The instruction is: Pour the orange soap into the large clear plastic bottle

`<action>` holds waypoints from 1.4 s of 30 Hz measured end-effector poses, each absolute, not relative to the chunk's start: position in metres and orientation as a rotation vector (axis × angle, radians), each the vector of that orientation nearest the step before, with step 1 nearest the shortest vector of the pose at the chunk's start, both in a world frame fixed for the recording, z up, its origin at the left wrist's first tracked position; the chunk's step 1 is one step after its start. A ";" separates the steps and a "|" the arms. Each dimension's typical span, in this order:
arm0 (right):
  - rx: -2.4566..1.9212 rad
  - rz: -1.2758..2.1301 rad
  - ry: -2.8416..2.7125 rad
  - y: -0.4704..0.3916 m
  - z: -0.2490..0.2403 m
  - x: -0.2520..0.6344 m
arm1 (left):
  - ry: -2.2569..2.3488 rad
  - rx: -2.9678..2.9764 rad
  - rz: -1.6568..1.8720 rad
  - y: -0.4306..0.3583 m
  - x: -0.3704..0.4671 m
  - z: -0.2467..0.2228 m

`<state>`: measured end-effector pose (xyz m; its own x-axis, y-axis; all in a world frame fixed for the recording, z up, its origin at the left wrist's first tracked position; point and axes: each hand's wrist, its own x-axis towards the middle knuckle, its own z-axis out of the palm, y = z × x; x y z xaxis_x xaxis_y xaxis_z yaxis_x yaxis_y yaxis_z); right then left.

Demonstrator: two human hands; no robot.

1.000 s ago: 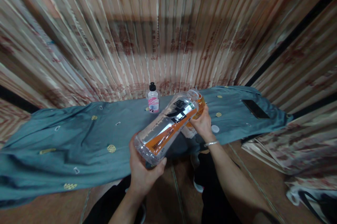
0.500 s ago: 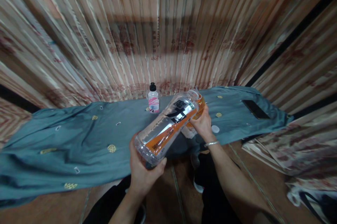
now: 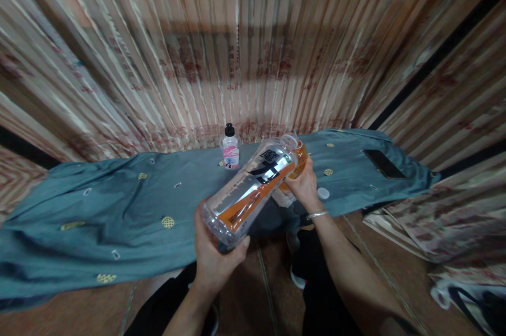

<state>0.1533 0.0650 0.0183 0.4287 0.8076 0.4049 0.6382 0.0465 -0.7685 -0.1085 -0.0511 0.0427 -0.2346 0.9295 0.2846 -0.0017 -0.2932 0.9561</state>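
My left hand [image 3: 217, 254] is wrapped round the base of a clear plastic bottle [image 3: 253, 188] with an orange and black label. The bottle is tilted, its uncapped neck raised to the right. My right hand [image 3: 304, 183] grips a second bottle [image 3: 301, 159] with orange on it, right beside that neck; most of it is hidden behind the clear bottle and my fingers. Whether the two mouths touch I cannot tell. A white cap [image 3: 323, 193] lies on the cloth just right of my right hand. Something pale and crumpled [image 3: 283, 198] lies below the second bottle.
A small clear bottle [image 3: 230, 151] with a black cap and pink label stands at the back of the cloth-covered table [image 3: 118, 209]. A dark phone [image 3: 383, 164] lies toward the right end. Striped curtains [image 3: 237, 62] hang close behind and at both sides.
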 end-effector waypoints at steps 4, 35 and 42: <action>-1.658 0.237 -1.265 0.064 0.022 0.151 | 1.205 1.283 1.623 -0.051 -0.109 0.043; -1.647 0.204 -1.262 0.064 0.023 0.149 | 1.195 1.277 1.613 -0.051 -0.110 0.041; -1.657 0.208 -1.264 0.065 0.023 0.150 | 1.166 1.260 1.622 -0.050 -0.109 0.039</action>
